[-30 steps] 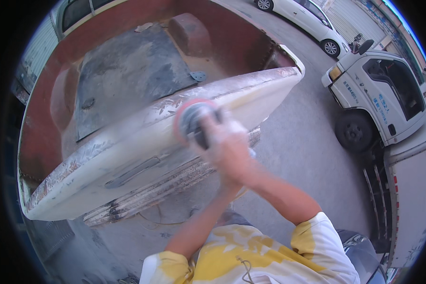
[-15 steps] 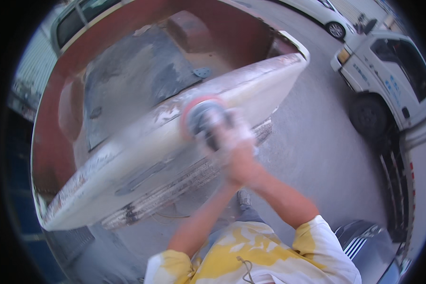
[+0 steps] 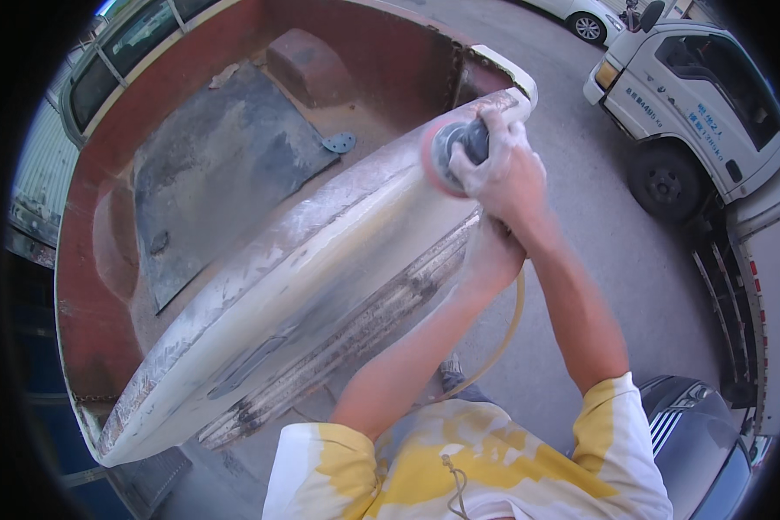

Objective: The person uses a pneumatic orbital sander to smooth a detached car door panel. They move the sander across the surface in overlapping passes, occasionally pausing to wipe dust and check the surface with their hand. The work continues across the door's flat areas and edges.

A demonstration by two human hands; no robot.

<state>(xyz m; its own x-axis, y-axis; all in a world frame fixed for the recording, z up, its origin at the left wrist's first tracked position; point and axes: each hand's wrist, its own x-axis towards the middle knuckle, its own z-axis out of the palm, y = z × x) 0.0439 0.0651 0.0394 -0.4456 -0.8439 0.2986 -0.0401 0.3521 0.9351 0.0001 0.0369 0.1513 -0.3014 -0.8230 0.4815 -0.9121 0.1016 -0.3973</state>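
A round orbital sander (image 3: 447, 156) with a reddish pad lies against the upper right end of a worn, patchy white tailgate (image 3: 338, 238). My right hand (image 3: 513, 169), whitened with dust, is closed over the top of the sander. Below it, my left hand (image 3: 492, 253) is closed at the sander's rear end, its fingers largely hidden behind the right wrist. A yellowish hose (image 3: 513, 325) runs down from there toward my legs. Bare, dark-stained patches show along the tailgate's top edge, and a handle recess (image 3: 250, 366) sits in its outer face.
Behind the tailgate is a reddish truck bed (image 3: 91, 286) with a dark sheet (image 3: 225, 173) and a blue perforated sanding disc (image 3: 339, 142). A worn bumper (image 3: 347, 338) juts out below. A white truck (image 3: 698, 113) stands at right, a dark car (image 3: 693, 433) at lower right.
Both hands and the sander have moved right and up along the tailgate, from near its middle to its right end. The view has shifted slightly.
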